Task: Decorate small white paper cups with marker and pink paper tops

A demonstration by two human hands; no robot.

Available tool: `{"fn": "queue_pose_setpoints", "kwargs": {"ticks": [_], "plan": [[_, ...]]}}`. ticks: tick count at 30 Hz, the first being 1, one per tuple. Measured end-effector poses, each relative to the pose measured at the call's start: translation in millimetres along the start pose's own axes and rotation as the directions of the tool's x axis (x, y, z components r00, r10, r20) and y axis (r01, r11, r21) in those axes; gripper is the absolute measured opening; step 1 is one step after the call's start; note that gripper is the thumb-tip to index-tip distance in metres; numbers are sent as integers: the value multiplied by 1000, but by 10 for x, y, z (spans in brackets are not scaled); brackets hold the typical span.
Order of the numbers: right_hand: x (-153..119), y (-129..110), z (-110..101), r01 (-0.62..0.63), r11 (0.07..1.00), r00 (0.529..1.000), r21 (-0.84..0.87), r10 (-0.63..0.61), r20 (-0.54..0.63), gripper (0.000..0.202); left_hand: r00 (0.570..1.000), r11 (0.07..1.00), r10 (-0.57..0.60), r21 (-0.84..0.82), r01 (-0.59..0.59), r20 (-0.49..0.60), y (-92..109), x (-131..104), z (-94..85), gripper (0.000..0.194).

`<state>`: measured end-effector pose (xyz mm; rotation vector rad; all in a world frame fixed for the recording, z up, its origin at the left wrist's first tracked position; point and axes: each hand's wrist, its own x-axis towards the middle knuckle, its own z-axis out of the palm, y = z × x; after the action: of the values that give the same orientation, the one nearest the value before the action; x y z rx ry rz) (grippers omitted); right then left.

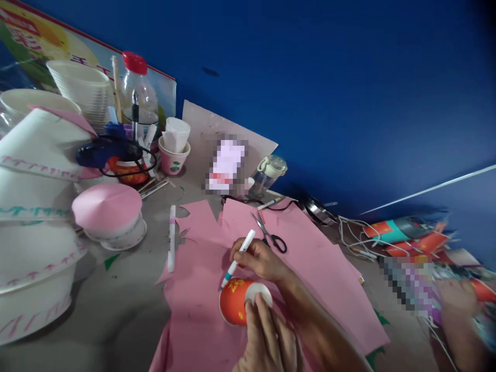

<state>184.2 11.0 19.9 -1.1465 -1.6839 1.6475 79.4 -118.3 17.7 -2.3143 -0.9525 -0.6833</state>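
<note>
A red paper cup (233,305) with yellow print stands mouth down on pink paper (194,315), its pale base facing up. The fingers of my left hand (267,336) press together on that base and hold the cup. My right hand (258,258) grips a white marker (245,243) with a blue-green band, slanted, its tip down at the left edge of the cup's rim. Black-handled scissors (271,237) lie partly open on the paper beyond my right hand. A capped white and pink marker (171,237) rests along the paper's left side.
Stacked white paper bowls (34,248) and a pink cone-topped piece (108,206) stand left. Behind are a red-capped bottle (139,93), a pink cup (174,156), a phone (227,164) and a clear bottle (269,173). Cables and another person's hand (459,297) are at right.
</note>
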Motion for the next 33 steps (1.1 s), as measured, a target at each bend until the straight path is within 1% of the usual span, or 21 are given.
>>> {"fn": "queue_pose_setpoints", "kwargs": {"ticks": [6,9,13,16,20,25,29,33], "plan": [[20,-24,46,-16,999,998,-36,18,53,39,999,997,28,77,-25,-33,-6,-20,52,18],[11,-33,54,-35,997,997,-65,39,66,37,999,998,28,65,-25,-44,-14,-13,43,18],[9,-30,41,-71,992,995,-104,78,69,38,999,999,39,39,-38,-27,-33,-9,23,19],[30,-46,33,-55,992,992,-115,68,108,40,999,998,46,41,-45,-23,-37,-6,8,18],[84,-63,42,-35,994,981,-105,54,184,45,998,998,53,28,-54,39,-40,8,-30,19],[149,-58,57,-44,992,966,-117,72,247,46,991,994,101,37,-105,88,-52,15,-67,20],[174,-66,50,-42,987,964,-156,81,254,40,990,994,105,27,-108,99,-52,9,-66,23],[164,-49,7,-52,984,973,-168,88,213,33,992,995,97,3,-98,84,-46,9,-61,21]]}}
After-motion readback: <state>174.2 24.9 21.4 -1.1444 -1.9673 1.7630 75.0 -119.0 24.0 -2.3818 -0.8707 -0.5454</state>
